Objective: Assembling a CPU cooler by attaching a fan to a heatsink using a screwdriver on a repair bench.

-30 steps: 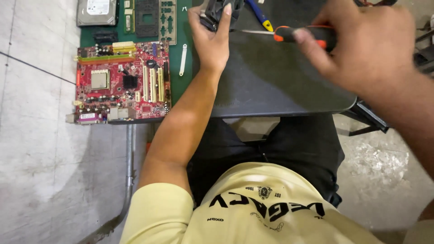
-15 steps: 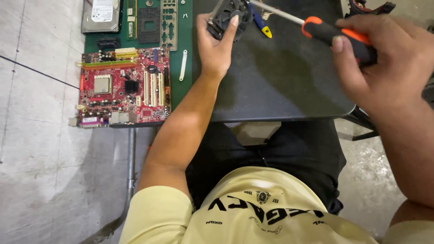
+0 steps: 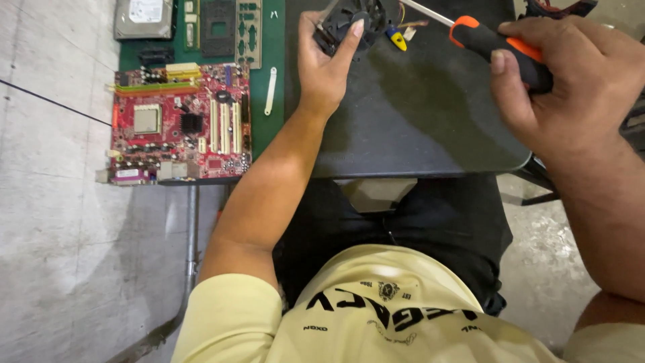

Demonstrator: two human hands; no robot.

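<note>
- Left hand (image 3: 329, 70): fingers curled around a small black plastic cooling fan (image 3: 353, 23) at the far edge of the dark grey tabletop (image 3: 430, 128), thumb laid over its hub; the grip appears to steady the fan against turning.
- Right hand (image 3: 571, 87): closed firmly round the orange-and-black handle of a long steel-shafted screwdriver (image 3: 494, 47), whose shaft slants toward the fan; the tip lies out of view past the upper edge, so contact cannot be confirmed.
- Fan leads: thin wires ending in a small yellow-and-blue connector (image 3: 396, 37) lie loose on the tabletop just beside the fan.
- Surroundings: a red rectangular computer motherboard (image 3: 180, 124) rests on a green mat (image 3: 269, 67) to the left, well apart from both hands; a silver hard drive (image 3: 142, 18) lies beyond it.
- Change from half a second before: the right hand has drawn slightly inward and the screwdriver sits a little flatter; the left hand's hold on the fan is unchanged.
</note>
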